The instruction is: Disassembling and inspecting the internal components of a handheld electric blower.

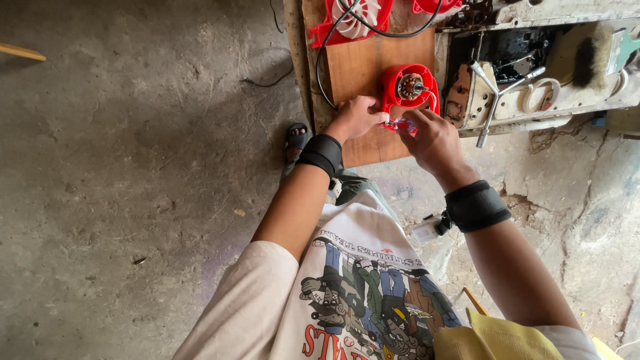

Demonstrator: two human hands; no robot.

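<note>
Both hands meet at the near edge of the wooden table [363, 73]. Left hand [357, 119] pinches the lower rim of a red round motor housing [409, 90]; right hand [433, 141] closes its grip on a small red part [402, 125] just below that housing. Black wrist bands [322, 154] on both arms. Another red housing [350, 20] with black cable [323, 57] sits at the far edge. Metal cross wrench [497, 93] lies right, on a grimy tray [573, 100].

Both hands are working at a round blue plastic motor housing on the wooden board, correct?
Not quite: the round plastic motor housing is red, not blue. The head view shows the left hand and right hand at its near edge on the wooden board.
</note>
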